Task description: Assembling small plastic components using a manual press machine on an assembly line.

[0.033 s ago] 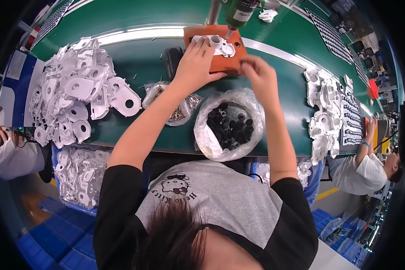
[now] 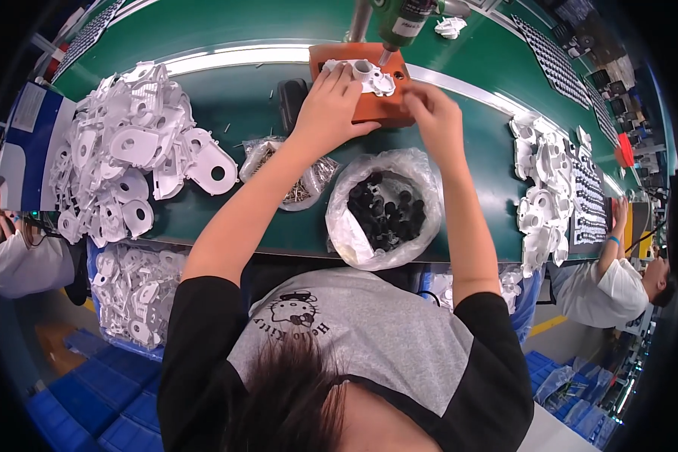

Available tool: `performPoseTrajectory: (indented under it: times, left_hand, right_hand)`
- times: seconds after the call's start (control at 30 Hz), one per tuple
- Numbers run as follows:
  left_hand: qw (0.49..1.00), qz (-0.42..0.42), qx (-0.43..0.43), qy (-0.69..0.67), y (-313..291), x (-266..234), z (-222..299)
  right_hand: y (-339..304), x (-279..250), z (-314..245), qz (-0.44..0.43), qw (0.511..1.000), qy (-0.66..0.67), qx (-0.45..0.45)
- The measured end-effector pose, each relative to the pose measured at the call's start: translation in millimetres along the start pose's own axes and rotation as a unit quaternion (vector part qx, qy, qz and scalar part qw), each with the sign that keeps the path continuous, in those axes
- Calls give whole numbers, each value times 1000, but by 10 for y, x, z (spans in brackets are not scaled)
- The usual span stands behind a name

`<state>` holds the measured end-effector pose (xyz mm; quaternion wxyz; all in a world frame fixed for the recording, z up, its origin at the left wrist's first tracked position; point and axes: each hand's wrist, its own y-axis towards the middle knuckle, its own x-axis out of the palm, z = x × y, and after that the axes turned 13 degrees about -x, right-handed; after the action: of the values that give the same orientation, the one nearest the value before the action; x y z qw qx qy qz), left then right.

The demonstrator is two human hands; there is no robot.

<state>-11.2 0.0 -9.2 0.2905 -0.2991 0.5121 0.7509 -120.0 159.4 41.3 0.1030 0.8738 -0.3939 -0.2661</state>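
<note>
A white plastic housing part (image 2: 383, 83) with a round tube lies on the orange block (image 2: 384, 111). My left hand (image 2: 329, 102) rests over its left side, fingers stretched out and thumb apart along the block's near edge. Just right of the block is my right hand (image 2: 433, 111), a little smeared, with thumb and fingers pinched together. Whatever that pinch holds, if anything, is too small to make out. Above the part hangs a green power screwdriver (image 2: 405, 22), its tip pointing down close to the tube.
Nearer me stand a clear bag of screws (image 2: 303, 188) and a bag of black round parts (image 2: 388, 215). White parts (image 2: 135, 139) heap up at left; more white parts (image 2: 539, 200) lie at right. A black case (image 2: 292, 104) adjoins the block. Co-workers sit on both sides.
My right hand has shifted slightly up, its fingertips nearer the block's right edge. My left hand and the white part look unchanged.
</note>
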Motion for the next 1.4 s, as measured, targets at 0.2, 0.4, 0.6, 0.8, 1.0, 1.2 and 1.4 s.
performPoseTrajectory:
  times: [0.2, 0.4, 0.6, 0.8, 1.0, 1.2, 1.4]
  left_hand:
    - [999, -31, -17, -27, 6, -34, 46]
    - [999, -10, -17, -46, -12, -75, 36]
    - [993, -50, -75, -81, -34, -99, 13]
    - [994, -51, 4, -101, 5, -191, -129]
    - [994, -69, -7, -88, -5, -140, -170]
    - [996, -41, 1, -77, 3, -124, -159]
    - [995, -38, -6, -97, 8, -111, -161]
  right_hand:
    - [537, 227, 496, 6, 983, -124, -134]
    - [477, 308, 500, -49, 926, -234, -293]
    - [311, 312, 411, -77, 890, -317, -319]
    - [158, 235, 381, -41, 928, -221, -299]
    - [-558, 676, -314, -250, 911, -37, -327]
    - [-710, 1322, -196, -283, 855, -98, -424]
    - [-709, 1429, -167, -287, 826, -192, -446]
